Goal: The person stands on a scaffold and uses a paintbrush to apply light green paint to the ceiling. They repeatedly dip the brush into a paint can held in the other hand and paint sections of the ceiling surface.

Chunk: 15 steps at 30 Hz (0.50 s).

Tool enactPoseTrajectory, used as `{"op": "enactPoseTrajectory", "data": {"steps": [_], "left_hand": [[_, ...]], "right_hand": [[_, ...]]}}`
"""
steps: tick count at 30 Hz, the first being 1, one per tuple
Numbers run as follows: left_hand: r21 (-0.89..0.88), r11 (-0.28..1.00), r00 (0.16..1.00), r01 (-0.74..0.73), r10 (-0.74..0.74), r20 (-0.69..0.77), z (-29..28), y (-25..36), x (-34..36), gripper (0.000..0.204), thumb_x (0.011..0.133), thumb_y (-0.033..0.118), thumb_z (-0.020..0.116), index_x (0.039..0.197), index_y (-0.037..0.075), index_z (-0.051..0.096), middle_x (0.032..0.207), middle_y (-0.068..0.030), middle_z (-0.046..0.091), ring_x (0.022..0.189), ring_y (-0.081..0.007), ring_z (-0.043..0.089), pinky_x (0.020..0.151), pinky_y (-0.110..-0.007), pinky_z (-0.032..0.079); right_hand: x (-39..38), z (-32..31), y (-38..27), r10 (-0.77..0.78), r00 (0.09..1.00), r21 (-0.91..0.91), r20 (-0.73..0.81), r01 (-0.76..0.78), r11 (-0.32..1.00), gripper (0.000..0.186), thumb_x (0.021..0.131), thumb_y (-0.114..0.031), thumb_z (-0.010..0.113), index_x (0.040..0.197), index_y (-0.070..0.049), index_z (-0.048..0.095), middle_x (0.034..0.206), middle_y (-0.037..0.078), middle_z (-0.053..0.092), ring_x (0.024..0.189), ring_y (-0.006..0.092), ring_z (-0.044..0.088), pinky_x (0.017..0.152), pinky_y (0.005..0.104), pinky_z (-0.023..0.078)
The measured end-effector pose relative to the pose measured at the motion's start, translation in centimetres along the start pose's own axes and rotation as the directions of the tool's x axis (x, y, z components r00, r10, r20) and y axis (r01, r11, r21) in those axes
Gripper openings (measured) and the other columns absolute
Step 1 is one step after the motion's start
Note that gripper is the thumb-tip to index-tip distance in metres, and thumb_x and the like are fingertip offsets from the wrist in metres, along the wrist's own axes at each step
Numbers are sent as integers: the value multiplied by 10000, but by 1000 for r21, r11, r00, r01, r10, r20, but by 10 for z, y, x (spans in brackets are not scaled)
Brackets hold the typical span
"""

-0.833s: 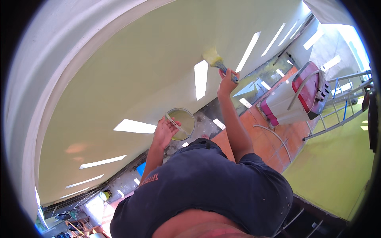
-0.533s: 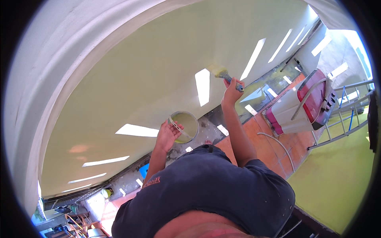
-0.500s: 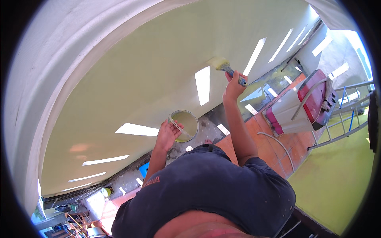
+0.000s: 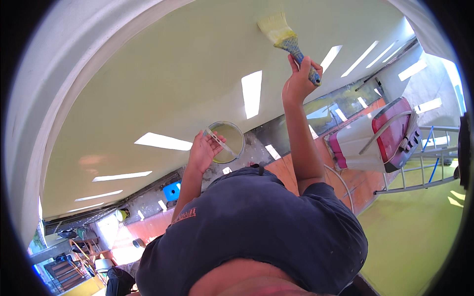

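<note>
My right hand (image 4: 301, 81) is closed round the handle of a wide paintbrush (image 4: 285, 35), its pale yellow bristles up against or very near the pale green wall (image 4: 182, 69). The handle is blue with yellow paint smears. Lower and to the left, my left hand (image 4: 207, 150) grips the pale handle of a round paint bucket (image 4: 240, 135). Fingers of that hand curl around the strip, over the bucket's opening. Inside the bucket is yellowish-green paint, partly hidden by the hand.
On the right stands a white and red washing machine (image 4: 365, 133) with a hose, beside a metal ladder (image 4: 424, 167). Orange tiles (image 4: 284, 172) cover the floor nearby. A blue stool (image 4: 172, 191) is at lower left, with bright sunlight patches on the wall.
The paintbrush in my right hand has moved up along the wall and looks larger. My left hand and the bucket have shifted slightly in view; the grip is unchanged.
</note>
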<state>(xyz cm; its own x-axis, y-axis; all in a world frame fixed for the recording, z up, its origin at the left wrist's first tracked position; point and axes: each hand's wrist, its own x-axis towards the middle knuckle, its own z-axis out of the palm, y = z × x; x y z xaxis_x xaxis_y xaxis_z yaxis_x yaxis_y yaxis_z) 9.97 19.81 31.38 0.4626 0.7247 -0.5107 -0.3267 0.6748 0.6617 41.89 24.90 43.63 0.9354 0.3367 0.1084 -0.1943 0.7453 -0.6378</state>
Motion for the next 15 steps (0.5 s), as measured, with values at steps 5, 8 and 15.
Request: {"op": "enactPoseTrajectory", "data": {"steps": [5,8,15], "left_hand": [[-10,1000,1000,-8,8,-16,8,-1,0,567,1006,510,343,1208,7,507,1140,-172,603,1136,-297,581,1015,-412,429],[23,1000,1000,-8,8,-13,12,-1,2,584,1003,520,343,1220,0,497,1146,-173,597,1142,-299,577,1021,-416,424],[78,997,1000,-13,14,-13,20,2,1,649,997,530,341,1297,-37,438,1187,-190,565,1187,-314,544,1034,-424,409]], "right_hand": [[-26,-90,62,148,977,-164,-156,-174,971,160,946,-54,579,955,14,434,977,170,560,845,265,663,821,377,626],[-31,-122,81,133,980,-236,-146,-165,958,155,943,-51,581,949,17,442,959,167,575,819,251,666,798,365,631],[-25,-166,55,263,951,-215,-159,-294,931,168,923,-68,612,959,28,478,1027,169,567,829,276,669,794,353,618]]}}
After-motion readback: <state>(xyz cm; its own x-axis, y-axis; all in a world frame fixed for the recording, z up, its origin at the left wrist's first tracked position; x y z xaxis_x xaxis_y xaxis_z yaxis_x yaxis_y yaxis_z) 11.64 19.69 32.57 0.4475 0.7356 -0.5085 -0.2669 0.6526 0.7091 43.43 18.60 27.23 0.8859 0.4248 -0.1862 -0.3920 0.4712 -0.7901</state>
